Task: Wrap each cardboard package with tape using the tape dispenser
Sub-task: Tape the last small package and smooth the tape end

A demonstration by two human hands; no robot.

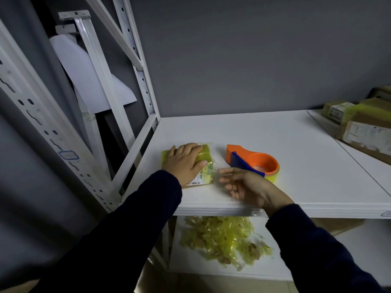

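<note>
Head view looks down on a white shelf (285,144) where a small flat cardboard package (206,157), already covered in yellow-tinted tape, lies near the front left corner. A printed barcode label shows at its near edge.

The left hand (184,163) rests palm down on top of the package, fingers straight and together and pointing to the right, the thumb stretched toward the label. It presses flat and grips nothing. Its dark sleeve (127,218) comes up from the lower left.

The right hand (243,185) hovers just beside the package's right edge, turned on its side with the palm facing left. Its fingers are loosely spread and only slightly bent, and they are motion-blurred. A wisp of clear film shows at the fingertips, but whether they touch it cannot be told. The hand is not wrapped round anything.

An orange and blue tape dispenser (251,160), loaded with a yellowish roll, sits on the shelf just behind the right hand, untouched.

More taped packages (364,125) are stacked at the far right. On the lower shelf (232,269) lies a heap of crumpled yellow tape scraps (222,240).
</note>
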